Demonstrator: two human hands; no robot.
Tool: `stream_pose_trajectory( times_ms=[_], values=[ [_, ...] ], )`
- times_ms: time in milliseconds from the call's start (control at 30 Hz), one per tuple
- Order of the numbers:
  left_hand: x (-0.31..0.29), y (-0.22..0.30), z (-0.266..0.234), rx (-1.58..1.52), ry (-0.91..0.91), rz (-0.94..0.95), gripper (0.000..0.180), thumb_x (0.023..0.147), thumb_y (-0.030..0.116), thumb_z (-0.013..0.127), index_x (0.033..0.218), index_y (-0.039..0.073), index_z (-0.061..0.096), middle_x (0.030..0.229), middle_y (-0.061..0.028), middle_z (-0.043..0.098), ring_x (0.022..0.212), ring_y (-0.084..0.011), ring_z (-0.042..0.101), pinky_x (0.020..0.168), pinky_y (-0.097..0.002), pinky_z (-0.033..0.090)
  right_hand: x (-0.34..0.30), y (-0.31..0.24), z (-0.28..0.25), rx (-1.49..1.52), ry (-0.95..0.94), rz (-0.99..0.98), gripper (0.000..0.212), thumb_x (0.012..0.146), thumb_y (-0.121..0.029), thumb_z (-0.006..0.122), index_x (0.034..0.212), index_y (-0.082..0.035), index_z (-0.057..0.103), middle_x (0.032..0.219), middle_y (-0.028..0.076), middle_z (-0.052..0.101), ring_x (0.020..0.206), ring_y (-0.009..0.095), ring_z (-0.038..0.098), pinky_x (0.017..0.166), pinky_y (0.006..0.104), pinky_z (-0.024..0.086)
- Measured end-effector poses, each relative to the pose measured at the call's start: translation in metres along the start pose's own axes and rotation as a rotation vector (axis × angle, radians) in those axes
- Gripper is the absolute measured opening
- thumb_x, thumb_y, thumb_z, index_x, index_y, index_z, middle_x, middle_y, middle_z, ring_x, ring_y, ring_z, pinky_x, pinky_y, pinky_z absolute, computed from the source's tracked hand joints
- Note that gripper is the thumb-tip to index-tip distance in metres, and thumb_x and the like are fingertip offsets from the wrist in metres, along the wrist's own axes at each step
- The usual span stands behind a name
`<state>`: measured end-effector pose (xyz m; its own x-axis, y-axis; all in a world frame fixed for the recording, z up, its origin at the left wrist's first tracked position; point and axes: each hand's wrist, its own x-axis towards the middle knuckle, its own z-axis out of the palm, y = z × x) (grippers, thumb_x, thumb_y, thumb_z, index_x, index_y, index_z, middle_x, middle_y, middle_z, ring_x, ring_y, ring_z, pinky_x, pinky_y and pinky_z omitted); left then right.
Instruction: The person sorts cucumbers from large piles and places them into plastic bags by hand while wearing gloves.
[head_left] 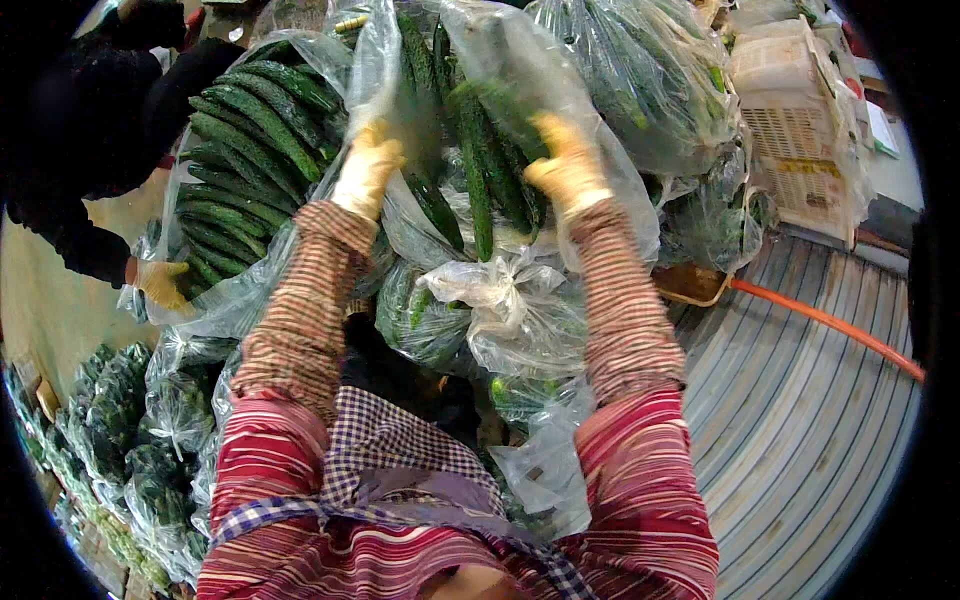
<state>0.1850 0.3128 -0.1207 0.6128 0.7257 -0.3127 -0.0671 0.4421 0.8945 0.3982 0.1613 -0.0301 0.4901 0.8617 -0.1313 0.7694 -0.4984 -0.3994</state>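
Observation:
Both of my hands wear pale yellow work gloves and are raised at a large clear plastic bag (615, 190) with long dark green cucumbers (476, 170) inside. My left hand (370, 165) is closed on the bag's left side. On the right side, my right hand (565, 160) grips the plastic, with its thumb standing off from the fingers; motion blurs it a little. The cucumbers lie lengthwise between my hands, some blurred or veiled by the plastic. Just below them sits a knotted clear bag (505, 300).
At left, an open bag holds stacked cucumbers (255, 150); a dark-clothed person's gloved hand (163, 284) touches its edge. Bagged produce (110, 430) lies lower left. Another full bag (640, 70) and a pale plastic crate (795, 140) stand at right, above ridged metal flooring (800, 400) and an orange strap (830, 322).

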Motion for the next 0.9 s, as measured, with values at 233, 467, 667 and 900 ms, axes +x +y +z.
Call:
stream_pose_trajectory(
  times_ms=[233, 467, 667, 900],
  values=[
    [-0.014, -0.02, 0.024, 0.225, -0.214, -0.238, 0.066, 0.086, 0.026, 0.063, 0.139, 0.002, 0.032, 0.124, -0.0153, 0.049, 0.107, -0.0207, 0.053, 0.088, -0.0338, 0.045, 0.017, 0.042, -0.075, 0.364, 0.363, 0.198, 0.05, 0.069, -0.006, 0.067, 0.117, -0.005, 0.054, 0.094, 0.006, 0.064, 0.081, 0.016, 0.059, 0.074, 0.0293, 0.049],
    [-0.006, -0.034, 0.132, 0.71, 0.157, -0.268, 0.102, 0.068, 0.026, 0.077, 0.142, -0.006, 0.014, 0.136, -0.0305, 0.035, 0.126, -0.0414, 0.036, 0.103, -0.0369, 0.034, -0.026, -0.003, 0.033, 0.076, 0.155, 0.223, 0.055, 0.069, -0.013, 0.066, 0.12, -0.009, 0.047, 0.1, 0.021, 0.061, 0.097, 0.036, 0.058, 0.084, 0.0436, 0.047],
    [-0.003, -0.067, 0.08, -0.211, -0.033, -0.332, 0.069, 0.058, 0.002, 0.065, 0.123, -0.005, 0.042, 0.098, -0.0127, 0.059, 0.09, -0.023, 0.055, 0.083, -0.0315, 0.045, 0.002, -0.024, 0.047, -0.055, 0.004, 0.423, 0.075, 0.061, -0.018, 0.075, 0.129, -0.014, 0.043, 0.117, 0.016, 0.053, 0.115, 0.035, 0.047, 0.097, 0.0424, 0.04],
    [-0.011, -0.062, 0.058, -0.545, -0.166, -0.38, 0.063, 0.053, -0.003, 0.054, 0.116, 0.001, 0.052, 0.099, -0.0086, 0.058, 0.084, -0.0233, 0.053, 0.075, -0.0314, 0.046, 0.004, -0.036, 0.057, -0.177, -0.095, 0.411, 0.084, 0.062, -0.026, 0.077, 0.134, -0.011, 0.039, 0.118, 0.016, 0.055, 0.112, 0.035, 0.05, 0.094, 0.0439, 0.041]
  ],
)
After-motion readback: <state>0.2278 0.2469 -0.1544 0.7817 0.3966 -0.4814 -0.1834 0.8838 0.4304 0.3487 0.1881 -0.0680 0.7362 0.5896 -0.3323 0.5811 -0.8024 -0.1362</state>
